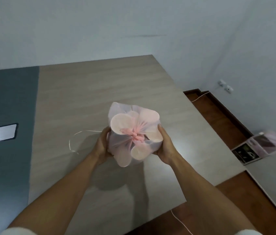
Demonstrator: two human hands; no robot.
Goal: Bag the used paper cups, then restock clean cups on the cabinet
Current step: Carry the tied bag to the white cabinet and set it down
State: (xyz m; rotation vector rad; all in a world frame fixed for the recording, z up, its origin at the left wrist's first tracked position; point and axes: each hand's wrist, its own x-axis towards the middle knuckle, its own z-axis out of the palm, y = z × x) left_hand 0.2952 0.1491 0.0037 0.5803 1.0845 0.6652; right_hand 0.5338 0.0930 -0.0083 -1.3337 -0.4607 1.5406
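Head view, looking down: thin translucent pink plastic bag [134, 134], knotted at the top and bulging with round paper cups [122, 124], held above the pale wood-grain table [83, 92], apparently clear of its surface. Left hand [102, 146] cupped against the bag's left flank, right hand [163, 146] against the right flank, fingers [160, 131] of both curled partway round the film, neither closed into a fist; a two-sided cradle rather than a pinch. Probably very light, soft and slippery in the film, with crushable cups inside, so best carried by the darker pink knot [136, 135] or cradled from beneath with little squeeze. Both forearms extended forward and converging, wrists turned inward, palms facing each other. Loose thin white string [72, 143] lying on the table left of the bag. Pink-lined box [261, 146] well apart at the right, down on the floor.
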